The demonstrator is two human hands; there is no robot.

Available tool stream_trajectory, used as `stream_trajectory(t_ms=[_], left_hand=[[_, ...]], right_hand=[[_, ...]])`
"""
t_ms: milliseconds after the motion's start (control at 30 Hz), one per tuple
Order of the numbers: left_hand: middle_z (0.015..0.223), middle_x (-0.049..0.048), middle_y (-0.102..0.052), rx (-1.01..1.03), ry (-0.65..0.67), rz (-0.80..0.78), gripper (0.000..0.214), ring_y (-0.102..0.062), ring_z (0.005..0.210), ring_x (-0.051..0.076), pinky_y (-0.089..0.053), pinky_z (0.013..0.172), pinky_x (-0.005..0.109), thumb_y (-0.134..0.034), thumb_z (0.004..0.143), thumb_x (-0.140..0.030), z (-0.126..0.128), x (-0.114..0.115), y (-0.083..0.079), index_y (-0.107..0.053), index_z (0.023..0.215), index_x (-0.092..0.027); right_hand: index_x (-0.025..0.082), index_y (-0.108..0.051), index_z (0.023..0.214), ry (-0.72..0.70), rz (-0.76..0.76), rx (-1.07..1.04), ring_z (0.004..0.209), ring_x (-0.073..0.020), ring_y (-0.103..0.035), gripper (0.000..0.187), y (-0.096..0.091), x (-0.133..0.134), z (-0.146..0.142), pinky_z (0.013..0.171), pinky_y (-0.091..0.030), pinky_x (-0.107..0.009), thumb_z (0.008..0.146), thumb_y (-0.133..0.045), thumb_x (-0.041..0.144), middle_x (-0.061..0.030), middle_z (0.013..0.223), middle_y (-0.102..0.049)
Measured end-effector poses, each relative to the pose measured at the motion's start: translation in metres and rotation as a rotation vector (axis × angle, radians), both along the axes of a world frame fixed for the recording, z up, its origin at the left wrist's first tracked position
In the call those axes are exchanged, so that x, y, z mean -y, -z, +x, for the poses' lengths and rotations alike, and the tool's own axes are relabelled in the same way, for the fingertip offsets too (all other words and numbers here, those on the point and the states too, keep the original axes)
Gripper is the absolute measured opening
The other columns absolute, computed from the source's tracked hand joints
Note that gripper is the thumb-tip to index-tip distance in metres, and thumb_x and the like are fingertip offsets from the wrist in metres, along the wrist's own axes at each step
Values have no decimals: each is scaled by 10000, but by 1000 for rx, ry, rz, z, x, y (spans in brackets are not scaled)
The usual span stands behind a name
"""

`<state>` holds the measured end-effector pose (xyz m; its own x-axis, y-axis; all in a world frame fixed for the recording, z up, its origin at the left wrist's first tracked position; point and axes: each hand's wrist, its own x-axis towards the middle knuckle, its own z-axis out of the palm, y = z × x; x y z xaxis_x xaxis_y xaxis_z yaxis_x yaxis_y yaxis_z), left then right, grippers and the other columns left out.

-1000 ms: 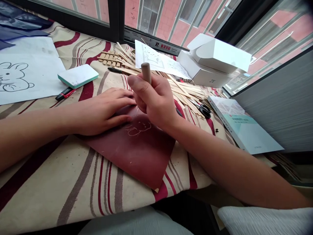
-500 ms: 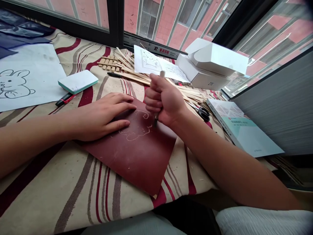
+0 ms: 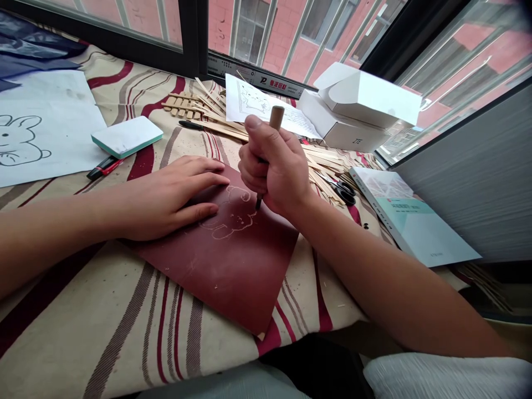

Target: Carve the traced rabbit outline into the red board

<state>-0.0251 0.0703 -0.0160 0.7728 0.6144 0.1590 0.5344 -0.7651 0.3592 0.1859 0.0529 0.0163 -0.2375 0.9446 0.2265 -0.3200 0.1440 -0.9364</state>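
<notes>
- Head view: right hand (image 3: pixel 276 172) is clenching a wooden-handled carving tool (image 3: pixel 275 118), fingers wrapped tight, thumb on top
- Tool's metal tip is touching a dark red sheet (image 3: pixel 236 271) at the right edge of a scratched rabbit outline (image 3: pixel 226 219)
- Left hand (image 3: pixel 166 197) is pressing on the sheet, fingers released and spread, grasping nothing
- Sheet is lying on a striped cloth (image 3: pixel 83 316)
- Right hand is blocking the sheet's top corner and part of a pile of wooden sticks (image 3: pixel 324 166)
- Scissors (image 3: pixel 344 192), a book (image 3: pixel 409 216), a white box (image 3: pixel 341 124), a rabbit drawing on paper (image 3: pixel 45 130) and a white-and-green block (image 3: pixel 127 137) are sitting around
</notes>
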Motion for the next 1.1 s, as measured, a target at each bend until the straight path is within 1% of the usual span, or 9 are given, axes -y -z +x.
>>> stream_trajectory(t_ms=[200,367,500,667,767,833,967,1033,1100], left_hand=[[1620,107,-527,9,3,-17,517,-492,1479,368,-377,1296,608,-459,1018,-590,2,1,-2,-661,1347,-246],[1604,72,-543,22,-7,-21,526,-514,1444,369,-382,1307,601,-482,1001,-627,0,-2,2,-666,1378,-308],[1614,39,-531,15,-8,-13,559,-516,1433,366,-379,1317,585,-454,999,-669,-1,-2,3,-670,1387,-331],[1554,87,-565,-25,3,13,575,-496,1426,351,-383,1293,586,-364,1062,-579,4,9,-9,-649,1388,-200],[1574,79,-542,-49,-1,-31,596,-478,1429,355,-359,1304,576,-389,1045,-628,6,14,-15,-685,1278,-166],[1584,101,-528,-39,0,-42,589,-467,1442,357,-346,1306,588,-417,1038,-623,5,14,-15,-683,1275,-153],[1597,131,-520,-7,3,-8,619,-477,1461,370,-353,1294,617,-417,1029,-621,3,6,-6,-646,1392,-175],[1597,117,-532,1,-4,-2,621,-488,1465,383,-362,1295,618,-428,1007,-636,2,2,-1,-663,1381,-200],[1584,99,-551,8,-17,-7,605,-502,1459,386,-368,1299,616,-437,995,-632,2,-1,2,-676,1372,-224]], right_hand=[[250,-391,565,-23,103,3,389,-49,-233,603,1,0,-2,386,-212,-244,847,-845,530,104,457,-280],[249,-368,602,13,112,129,442,-74,-328,600,5,0,-4,412,-279,-234,922,-760,572,81,489,-278],[244,-369,621,-24,140,178,481,-78,-355,592,6,2,-6,433,-324,-223,952,-722,584,74,519,-284],[228,-425,598,-317,235,224,454,-58,-293,526,3,0,-3,434,-284,-251,1006,-685,437,64,523,-372],[232,-417,588,-429,231,199,443,-60,-278,528,2,2,-2,434,-263,-269,973,-722,426,69,494,-352],[226,-434,610,-321,234,208,459,-61,-279,510,4,6,-4,445,-269,-264,964,-735,437,70,508,-356],[224,-446,665,133,220,205,507,-75,-335,461,11,9,-10,478,-311,-237,985,-711,423,63,560,-345],[233,-396,657,212,147,136,486,-70,-352,491,13,4,-12,476,-319,-224,977,-719,419,76,536,-296],[237,-371,647,188,106,83,459,-60,-352,501,14,-1,-11,466,-321,-211,973,-717,394,89,509,-271]])
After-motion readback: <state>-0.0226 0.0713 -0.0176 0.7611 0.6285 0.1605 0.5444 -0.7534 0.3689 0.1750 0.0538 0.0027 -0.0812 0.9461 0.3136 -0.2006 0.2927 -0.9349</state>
